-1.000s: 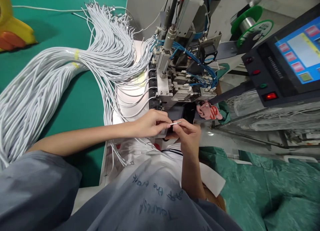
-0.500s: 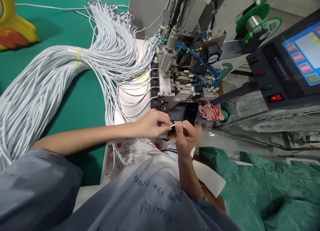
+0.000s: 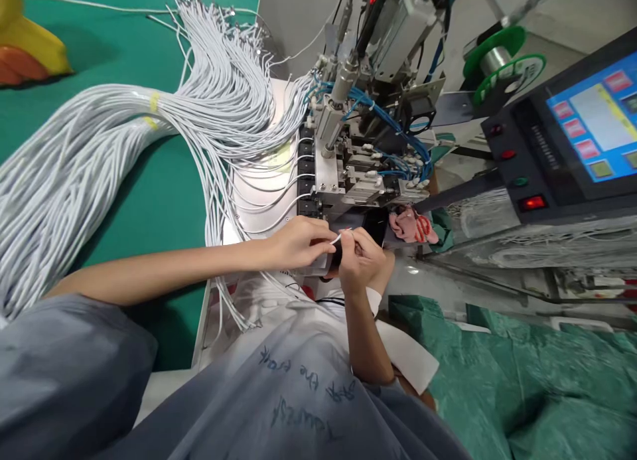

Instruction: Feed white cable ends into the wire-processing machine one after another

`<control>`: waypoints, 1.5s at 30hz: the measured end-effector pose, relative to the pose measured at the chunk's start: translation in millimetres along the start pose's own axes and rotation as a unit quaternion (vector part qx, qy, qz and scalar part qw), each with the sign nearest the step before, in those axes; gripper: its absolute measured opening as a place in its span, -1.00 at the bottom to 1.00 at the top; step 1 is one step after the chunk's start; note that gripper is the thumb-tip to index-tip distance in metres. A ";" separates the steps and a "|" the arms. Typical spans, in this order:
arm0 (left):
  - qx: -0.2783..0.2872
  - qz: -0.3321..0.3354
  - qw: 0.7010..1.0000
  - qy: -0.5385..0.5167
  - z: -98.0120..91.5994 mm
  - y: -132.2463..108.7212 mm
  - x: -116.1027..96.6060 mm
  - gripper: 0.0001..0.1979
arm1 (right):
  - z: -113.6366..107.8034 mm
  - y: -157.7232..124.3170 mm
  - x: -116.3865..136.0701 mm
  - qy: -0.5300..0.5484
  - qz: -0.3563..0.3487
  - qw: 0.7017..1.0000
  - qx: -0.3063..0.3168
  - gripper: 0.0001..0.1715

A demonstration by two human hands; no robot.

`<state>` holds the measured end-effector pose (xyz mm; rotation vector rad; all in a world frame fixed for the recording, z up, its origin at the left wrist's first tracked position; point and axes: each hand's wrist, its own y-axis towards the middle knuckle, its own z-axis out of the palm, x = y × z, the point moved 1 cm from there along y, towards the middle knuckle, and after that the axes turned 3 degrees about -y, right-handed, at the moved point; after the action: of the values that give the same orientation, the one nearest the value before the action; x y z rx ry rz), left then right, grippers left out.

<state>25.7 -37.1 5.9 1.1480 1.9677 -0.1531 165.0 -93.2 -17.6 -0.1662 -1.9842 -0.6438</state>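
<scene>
Between my two hands runs a short stretch of white cable point(image 3: 336, 239), just in front of the machine. My left hand point(image 3: 302, 243) pinches it between thumb and fingers. At its tip, where a bit of red shows, my right hand point(image 3: 359, 257) closes thumb and forefinger on it. Several more white cables point(image 3: 279, 222) curve from a big bundle point(image 3: 124, 108) into the black holders point(image 3: 306, 168) along the left side of the machine point(image 3: 343, 148). Yellow ties hold the bundle together.
A control panel with a lit touchscreen point(image 3: 597, 125) stands at the right. Behind it sits a green wire spool point(image 3: 507, 65). A pink cloth point(image 3: 409, 224) and a dark phone-like slab point(image 3: 375, 226) lie beyond my right hand. Green plastic sheeting point(image 3: 522, 374) covers the lower right.
The cable end between my hands has tilted up and a red bit now shows at its tip. My right hand has shifted slightly up and left. The whole view has moved a little.
</scene>
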 end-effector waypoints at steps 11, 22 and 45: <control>0.117 -0.029 0.956 0.266 -8.3 10.2 51.4 -0.77 | 19.8 33.4 -74.0 0.079 0.164 0.964 0.193 -0.72; 0.107 0.015 0.951 0.291 -3.5 10.2 53.5 -0.60 | 35.2 35.3 -69.2 0.146 0.182 0.946 0.225 -0.65; 0.097 -0.078 0.920 0.372 -27.3 6.1 46.0 -0.78 | 8.6 -3.9 -22.2 -0.005 0.054 0.998 0.044 -0.65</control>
<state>3.3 10.0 -7.2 1.2927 2.7700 0.0173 167.7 -88.8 -41.1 -0.2216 -1.9938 -0.4874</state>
